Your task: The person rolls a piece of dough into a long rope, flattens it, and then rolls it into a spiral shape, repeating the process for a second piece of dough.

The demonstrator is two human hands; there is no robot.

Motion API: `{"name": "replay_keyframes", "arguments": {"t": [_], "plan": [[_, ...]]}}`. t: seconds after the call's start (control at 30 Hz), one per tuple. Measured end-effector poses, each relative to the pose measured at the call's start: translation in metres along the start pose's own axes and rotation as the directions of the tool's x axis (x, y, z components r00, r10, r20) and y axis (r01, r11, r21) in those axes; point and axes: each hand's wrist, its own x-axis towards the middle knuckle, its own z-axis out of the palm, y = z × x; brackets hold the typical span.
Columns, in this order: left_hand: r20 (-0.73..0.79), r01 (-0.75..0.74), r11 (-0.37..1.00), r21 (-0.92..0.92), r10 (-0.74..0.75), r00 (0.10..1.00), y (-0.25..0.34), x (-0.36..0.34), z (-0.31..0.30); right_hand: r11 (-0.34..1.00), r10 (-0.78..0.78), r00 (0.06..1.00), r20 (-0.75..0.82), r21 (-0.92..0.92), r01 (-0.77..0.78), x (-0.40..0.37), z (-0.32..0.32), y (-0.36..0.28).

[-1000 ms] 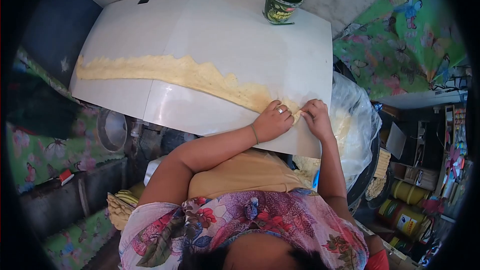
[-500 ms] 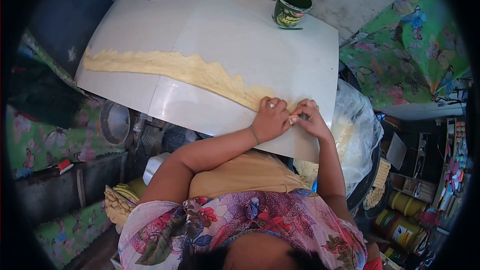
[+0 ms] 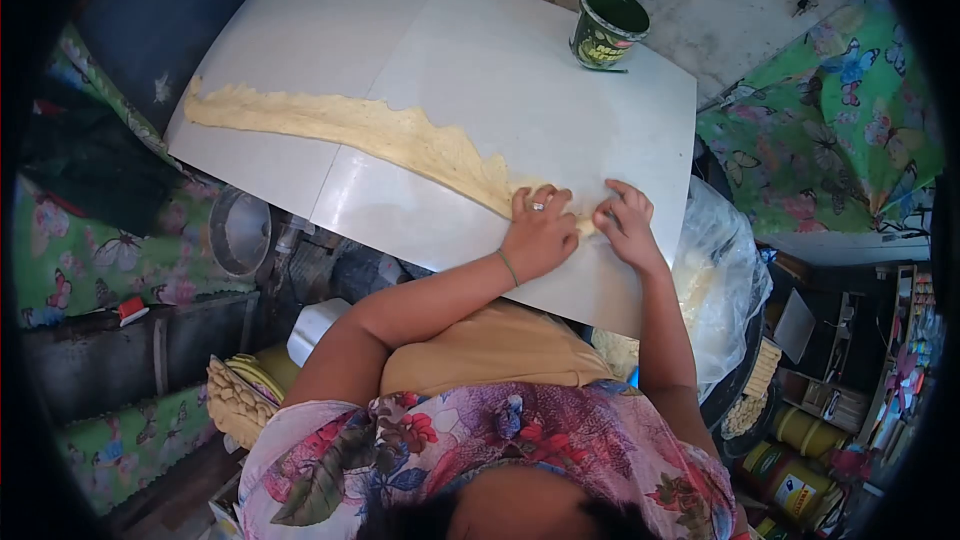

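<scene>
A long strip of pale yellow dough (image 3: 400, 145) runs across the white table (image 3: 480, 50), its far edge thin and wavy, its near edge smoother and thicker. My left hand (image 3: 542, 235), with a ring on one finger, lies over the dough's right end, fingers curled onto it. Just to the right, my right hand (image 3: 628, 228) has its thumb at the tip of the dough, while its other fingers are raised and apart. A small gap separates the two hands.
A green bucket (image 3: 610, 28) stands at the table's back right. Beyond the right edge is a clear plastic bag (image 3: 715, 280). A metal basin (image 3: 240, 232) is below the left side, near a butterfly-patterned curtain (image 3: 110, 230).
My right hand has opened its fingers and lifted them slightly from the dough's end. My left hand stays on the dough. The whole view has shifted a little.
</scene>
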Motion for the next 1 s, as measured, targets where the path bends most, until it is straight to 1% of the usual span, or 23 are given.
{"name": "replay_keyframes", "arguments": {"t": [0.07,0.1,0.17,0.2,0.23,0.27,0.3,0.33,0.4,0.43,0.53,0.57,0.6,0.63,0.67,0.7,0.73,0.77,0.8,0.87,0.9,0.97,1.0], "plan": [[-0.028,0.081,0.996,0.038,-0.080,0.996,-0.009,0.000,-0.001,0.994,0.070,0.982,-0.176,-0.076,-0.084,0.011,0.024,0.002],[-0.073,0.121,0.990,0.067,-0.116,0.991,-0.007,0.001,-0.005,0.996,0.087,0.987,-0.133,0.020,-0.085,0.011,0.021,0.000],[0.058,-0.102,0.991,0.082,0.098,0.993,-0.016,-0.003,-0.001,0.974,0.094,0.994,-0.047,0.212,-0.082,0.013,0.013,-0.003],[0.125,-0.207,0.975,0.077,0.196,0.973,-0.020,-0.006,-0.001,0.988,0.021,0.997,0.071,0.153,-0.032,0.011,0.006,-0.007],[0.095,-0.192,0.981,0.025,0.189,0.977,-0.014,-0.009,-0.011,0.995,-0.044,0.980,0.196,0.101,0.025,0.006,-0.002,-0.012],[0.147,-0.146,0.989,0.039,0.139,0.979,-0.017,-0.011,-0.012,0.995,-0.098,0.942,0.321,0.058,0.084,0.003,-0.007,-0.016],[0.201,-0.104,0.993,0.053,0.092,0.975,-0.020,-0.013,-0.012,0.998,-0.056,0.939,0.339,0.009,0.057,0.005,-0.007,-0.019],[0.255,-0.067,0.995,0.068,0.048,0.966,-0.022,-0.014,-0.013,0.998,-0.028,0.959,0.281,-0.040,0.041,0.009,-0.003,-0.017],[0.049,0.031,0.997,0.069,-0.035,0.998,-0.028,-0.009,-0.015,0.990,0.022,0.987,0.156,-0.141,0.001,0.020,0.009,-0.010],[-0.056,0.083,0.995,0.062,-0.079,0.995,-0.030,-0.008,-0.016,0.991,0.043,0.998,0.055,-0.130,-0.035,0.025,0.016,-0.010],[-0.137,0.225,0.972,0.066,-0.214,0.967,-0.034,-0.001,-0.025,0.990,0.095,0.987,-0.130,-0.091,-0.108,0.034,0.029,-0.014],[-0.116,0.176,0.984,0.034,-0.171,0.978,-0.041,-0.004,-0.018,1.000,-0.009,0.999,-0.034,0.012,0.010,0.035,0.028,-0.014],[-0.048,0.100,0.995,0.028,-0.098,0.994,-0.043,-0.007,-0.018,0.985,-0.125,0.991,0.054,0.126,0.117,0.030,0.025,-0.018],[0.024,0.027,1.000,0.015,-0.028,0.999,-0.043,-0.012,-0.018,0.946,-0.245,0.960,0.133,0.250,0.207,0.027,0.023,-0.022],[0.101,-0.044,0.999,-0.006,0.044,0.994,-0.043,-0.018,-0.018,0.971,-0.207,0.961,0.183,0.158,0.179,0.028,0.022,-0.025],[0.191,0.007,1.000,-0.001,-0.006,0.981,-0.041,-0.018,-0.030,0.986,-0.163,0.960,0.227,0.062,0.152,0.031,0.019,-0.033],[0.161,0.039,0.998,0.055,-0.047,0.986,-0.043,-0.018,-0.030,0.991,-0.115,0.958,0.264,-0.039,0.130,0.036,0.017,-0.037],[0.128,0.073,0.991,0.108,-0.087,0.988,-0.046,-0.017,-0.029,0.987,-0.078,0.980,0.184,-0.123,0.101,0.043,0.022,-0.029],[0.094,0.108,0.981,0.160,-0.124,0.988,-0.048,-0.016,-0.029,0.986,-0.024,0.992,0.122,-0.163,0.043,0.052,0.026,-0.028],[-0.022,0.197,0.966,0.165,-0.197,0.980,-0.053,-0.011,-0.033,0.969,0.074,0.997,-0.013,-0.234,-0.075,0.068,0.034,-0.031],[-0.085,0.243,0.956,0.167,-0.231,0.969,-0.056,-0.008,-0.036,0.952,0.069,0.995,-0.075,-0.292,-0.088,0.074,0.037,-0.036],[-0.169,0.198,0.967,0.161,-0.170,0.971,-0.056,-0.007,-0.035,0.985,-0.150,0.989,-0.008,-0.083,0.149,0.073,0.028,-0.043],[-0.207,0.178,0.971,0.158,-0.144,0.968,-0.057,-0.008,-0.034,0.965,-0.260,0.965,0.014,0.032,0.260,0.070,0.025,-0.045]]}}
